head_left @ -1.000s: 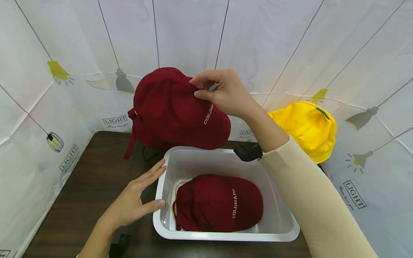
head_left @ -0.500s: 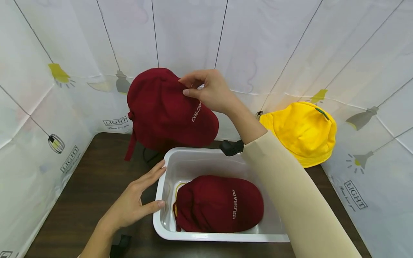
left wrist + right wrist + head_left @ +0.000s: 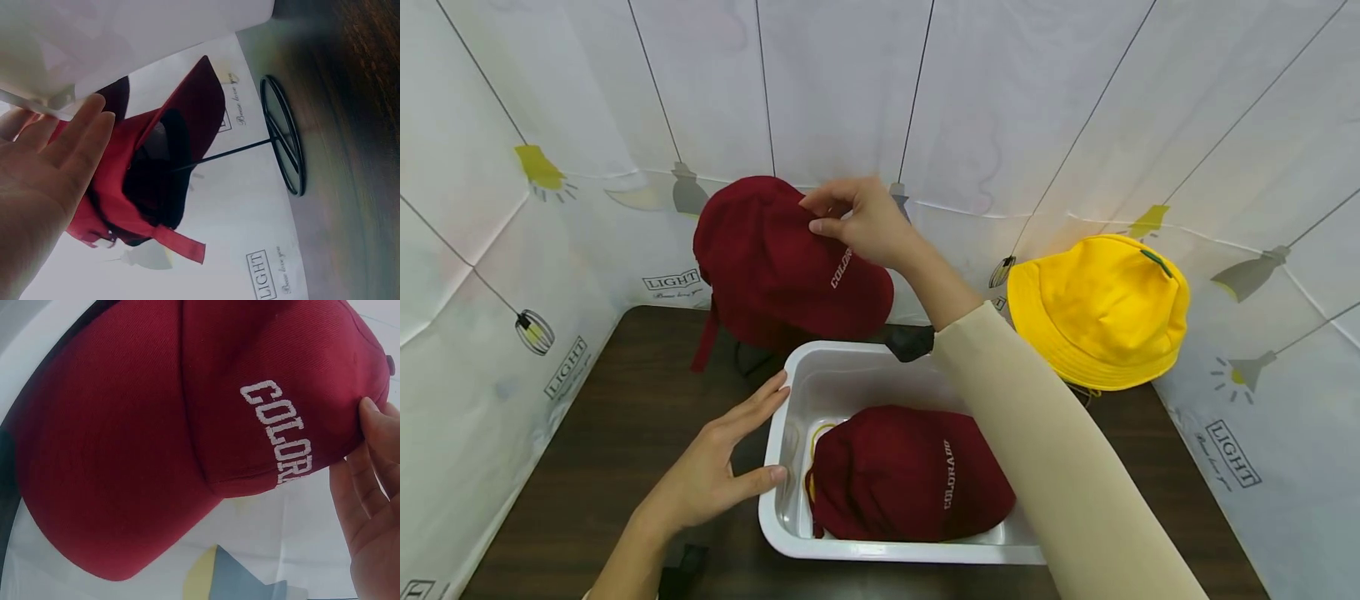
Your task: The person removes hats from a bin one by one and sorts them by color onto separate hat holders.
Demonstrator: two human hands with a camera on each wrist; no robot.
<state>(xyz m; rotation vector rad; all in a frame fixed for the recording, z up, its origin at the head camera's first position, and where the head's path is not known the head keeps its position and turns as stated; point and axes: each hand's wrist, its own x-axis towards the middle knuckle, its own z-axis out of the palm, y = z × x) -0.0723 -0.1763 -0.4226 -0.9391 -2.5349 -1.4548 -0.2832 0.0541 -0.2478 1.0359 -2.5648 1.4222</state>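
Observation:
My right hand [image 3: 863, 221] pinches the crown of a dark red baseball cap [image 3: 752, 258] behind the tub. White COLORADO lettering marks its front, partly covered by the fingers in the head view. From the left wrist view, a thin black wire stand [image 3: 284, 134] with a round base runs up into the cap's opening, and the back strap hangs loose. My left hand [image 3: 711, 462] rests with extended fingers on the left rim of a white plastic tub [image 3: 925, 552]. Inside the tub lies a second red COLORADO cap [image 3: 895, 475], its brim partly hidden by my right sleeve.
A yellow bucket hat [image 3: 1097, 312] with a small green tag is at the back right. Something thin and yellow shows beside the cap in the tub. A printed white sheet [image 3: 985, 100] hangs round the back and sides of the dark wooden table [image 3: 580, 450].
My right hand has moved left and slightly down, and the cap it pinches has shifted left with it. My left hand stays at the tub's rim.

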